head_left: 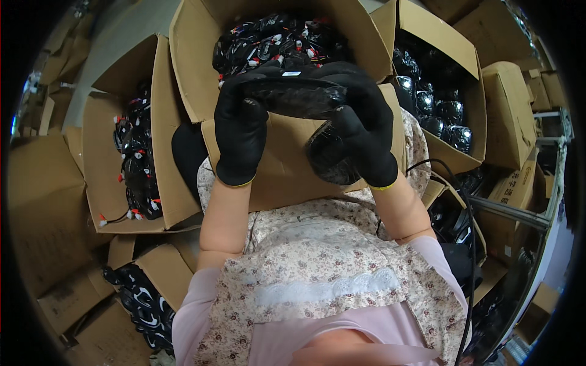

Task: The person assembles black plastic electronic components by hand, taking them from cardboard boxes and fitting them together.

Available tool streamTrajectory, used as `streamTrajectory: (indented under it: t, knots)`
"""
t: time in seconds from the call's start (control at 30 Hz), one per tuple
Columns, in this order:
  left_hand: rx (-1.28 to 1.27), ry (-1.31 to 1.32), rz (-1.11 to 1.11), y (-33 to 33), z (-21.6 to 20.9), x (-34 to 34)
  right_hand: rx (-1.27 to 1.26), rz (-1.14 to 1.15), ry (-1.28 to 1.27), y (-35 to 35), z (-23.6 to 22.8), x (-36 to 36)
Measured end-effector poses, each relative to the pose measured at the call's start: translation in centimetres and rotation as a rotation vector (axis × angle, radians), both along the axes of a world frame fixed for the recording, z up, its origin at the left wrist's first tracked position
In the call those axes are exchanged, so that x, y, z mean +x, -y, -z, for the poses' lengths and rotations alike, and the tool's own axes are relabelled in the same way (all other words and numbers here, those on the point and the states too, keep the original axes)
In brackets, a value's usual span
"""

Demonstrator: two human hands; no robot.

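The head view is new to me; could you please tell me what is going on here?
A person in black gloves holds a dark curved piece with the left hand and the right hand, one at each end. A rounded black part shows just below, by the right hand; whether the two are joined is unclear. Beyond the hands stands an open cardboard box of black items with red and white ends, and a box at the right holds shiny black rounded things.

Grey floor (135,27) lies left, a metal rack (513,211) right.
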State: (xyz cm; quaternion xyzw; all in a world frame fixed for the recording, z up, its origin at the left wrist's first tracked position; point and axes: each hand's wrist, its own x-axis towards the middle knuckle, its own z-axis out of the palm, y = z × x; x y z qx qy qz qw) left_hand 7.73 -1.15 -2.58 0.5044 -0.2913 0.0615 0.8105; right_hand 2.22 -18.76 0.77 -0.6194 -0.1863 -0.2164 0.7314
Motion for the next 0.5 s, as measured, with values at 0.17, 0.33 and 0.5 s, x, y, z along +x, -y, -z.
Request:
streamTrajectory:
  t: [0.17,0.33,0.5]
  knots:
    - [0.006,-0.092,-0.015,0.4,0.1,0.0,-0.233,0.14,0.037,0.2,-0.6,-0.4]
    - [0.429,0.415,-0.227,-0.8,-4.0,1.0,-0.47,0.19,0.34,0.5,-0.3,0.7]
    - [0.727,0.784,-0.242,-1.7,-6.0,1.1,-0.619,0.383,0.497,0.4,-0.3,0.7]
